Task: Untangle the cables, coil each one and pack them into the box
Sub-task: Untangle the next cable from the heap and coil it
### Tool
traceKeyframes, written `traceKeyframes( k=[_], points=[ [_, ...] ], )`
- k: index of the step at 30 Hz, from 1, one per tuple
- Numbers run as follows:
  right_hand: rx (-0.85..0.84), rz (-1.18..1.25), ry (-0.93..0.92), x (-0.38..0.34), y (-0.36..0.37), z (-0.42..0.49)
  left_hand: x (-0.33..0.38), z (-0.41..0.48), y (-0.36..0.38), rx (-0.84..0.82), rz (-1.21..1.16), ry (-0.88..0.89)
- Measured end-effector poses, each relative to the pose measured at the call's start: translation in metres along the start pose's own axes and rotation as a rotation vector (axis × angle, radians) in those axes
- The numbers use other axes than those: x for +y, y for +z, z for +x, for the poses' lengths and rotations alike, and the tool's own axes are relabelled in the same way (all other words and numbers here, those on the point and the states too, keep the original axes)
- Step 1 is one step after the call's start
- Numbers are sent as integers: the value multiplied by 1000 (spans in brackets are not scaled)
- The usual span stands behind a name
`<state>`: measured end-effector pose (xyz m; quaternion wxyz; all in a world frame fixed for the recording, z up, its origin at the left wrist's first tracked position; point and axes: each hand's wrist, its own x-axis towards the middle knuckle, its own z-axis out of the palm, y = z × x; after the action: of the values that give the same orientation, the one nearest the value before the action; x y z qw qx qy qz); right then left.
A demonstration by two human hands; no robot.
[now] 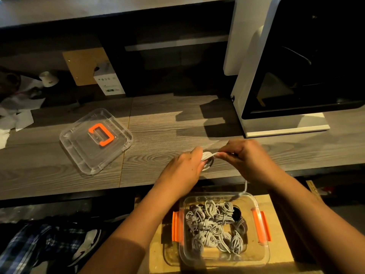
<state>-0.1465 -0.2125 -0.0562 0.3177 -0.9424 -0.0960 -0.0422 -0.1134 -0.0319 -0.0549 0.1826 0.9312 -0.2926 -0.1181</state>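
1. The left hand point(183, 167) reaches forward over the counter's point(158, 123) near edge, back up. Its fingers are curled round a small pale coil of cable point(207, 157).
2. The right hand point(245, 158) sits just beside it, also back up. Thumb and fingertips pinch a strand of the same cable, drawn taut between the two hands.
3. A loose tail of that cable hangs from under the right hand, down past the counter edge to the box point(265, 252).
4. The box is clear with orange latches and stands open on a wooden board point(280, 240) below the counter, between the forearms. Many grey coils point(213, 226) lie piled inside.
5. The clear lid point(79, 153), with its orange handle, lies flat on the counter, well to the left of the hands.
6. A white machine point(254, 107) with a dark front stands at the right rear of the counter.
7. A small white carton point(109, 84) and crumpled paper point(17, 115) sit at the left rear.
8. Plaid cloth point(29, 244) and a shoe point(87, 246) lie low at the left.
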Motion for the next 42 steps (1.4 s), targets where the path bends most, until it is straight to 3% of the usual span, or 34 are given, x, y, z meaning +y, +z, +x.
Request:
traceKeyframes(
  k=[5, 9, 11, 15, 18, 21, 23, 25, 28, 30, 33, 36, 38, 42],
  points=[
    [0, 79, 119, 11, -5, 0, -4, -2, -1, -137, -23, 50],
    [-311, -93, 163, -2, -5, 3, 4, -4, 6, -110, -9, 10],
    [-387, -117, 154, -10, -4, 7, 10, -4, 10, -92, -3, 0],
    [-303, -77, 27, -15, 5, 6, 15, 0, 11, -57, -94, 39],
    [-239, 73, 59, -9, 2, 5, 11, 0, 9, -24, -346, 61],
    [-113, 124, 57, -12, 5, 9, 18, -3, 19, 236, -624, -70],
    [-86, 113, 50, -19, 8, 10, 22, -4, 26, 333, -613, -140],
    [-157, 103, 62, -21, 10, 5, 19, -5, 30, 273, -485, -144],
    [-367, 45, 118, -11, 3, 1, 8, -9, 28, 50, -269, -83],
    [-413, 29, 164, -1, -5, 4, 1, -11, 26, -88, -184, -34],
    [-383, 246, 225, 8, -13, 10, 1, -15, 21, -154, -386, 88],
    [-293, 702, 232, 0, -8, 7, 20, -18, 17, -13, -739, 118],
    [-205, 851, 163, -13, 2, 2, 31, -16, 18, 153, -857, 86],
    [-63, 886, 260, -28, 31, -4, 21, -3, 27, 529, -647, 31]
  ],
)
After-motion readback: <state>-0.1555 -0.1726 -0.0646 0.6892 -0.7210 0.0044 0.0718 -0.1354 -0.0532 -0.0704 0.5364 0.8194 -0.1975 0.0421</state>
